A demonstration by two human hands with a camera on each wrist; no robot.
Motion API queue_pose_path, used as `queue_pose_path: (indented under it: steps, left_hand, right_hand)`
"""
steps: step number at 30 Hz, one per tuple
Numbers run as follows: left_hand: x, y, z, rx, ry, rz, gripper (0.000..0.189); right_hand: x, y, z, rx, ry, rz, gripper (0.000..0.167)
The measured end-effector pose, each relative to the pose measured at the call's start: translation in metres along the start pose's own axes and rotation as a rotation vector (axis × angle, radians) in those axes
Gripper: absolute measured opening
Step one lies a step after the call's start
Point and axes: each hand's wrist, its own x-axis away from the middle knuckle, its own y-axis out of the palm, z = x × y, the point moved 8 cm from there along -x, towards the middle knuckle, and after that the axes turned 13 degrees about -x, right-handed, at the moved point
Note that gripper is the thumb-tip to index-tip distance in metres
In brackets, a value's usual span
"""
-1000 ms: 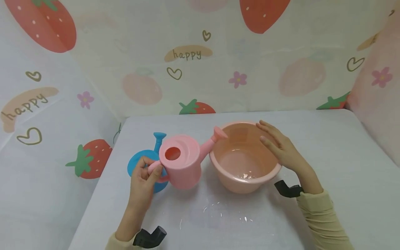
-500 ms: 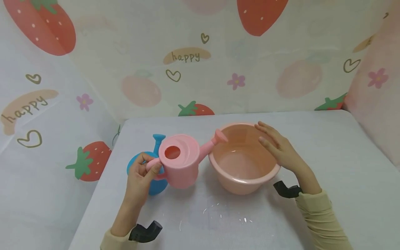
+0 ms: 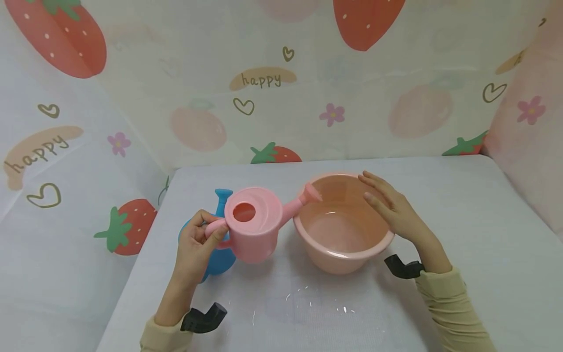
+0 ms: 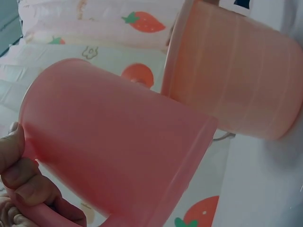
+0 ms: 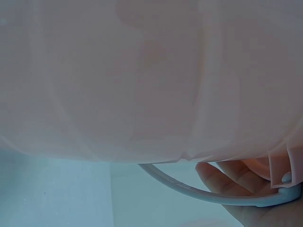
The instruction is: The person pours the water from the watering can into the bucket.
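Left hand (image 3: pixel 193 249) pinches the pink watering can (image 3: pixel 255 244) by its handle (image 3: pixel 215 226); right hand (image 3: pixel 401 215) clasps the basin (image 3: pixel 338 263) toward the far edge of the table (image 3: pixel 475 210).

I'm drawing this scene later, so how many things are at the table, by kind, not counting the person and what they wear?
Watering cans: 2 (pink can, partly hidden blue can)
Tubs: 1 (peach tub)
Total: 3
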Motion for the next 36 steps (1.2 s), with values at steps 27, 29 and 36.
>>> queue_pose_path:
  steps: [27, 29, 36]
  left_hand:
    - [-0.006, 0.001, 0.014, 0.066, 0.096, -0.020, 0.013]
    - [-0.007, 0.001, 0.015, 0.065, 0.094, -0.021, 0.013]
    - [-0.004, -0.001, 0.013, 0.040, 0.051, -0.018, 0.012]
  right_hand:
    - [0.001, -0.002, -0.003, -0.008, -0.003, 0.001, 0.043]
    - [0.001, -0.003, -0.003, -0.007, -0.003, 0.005, 0.043]
    - [0.004, -0.001, -0.001, -0.025, 0.012, 0.000, 0.043]
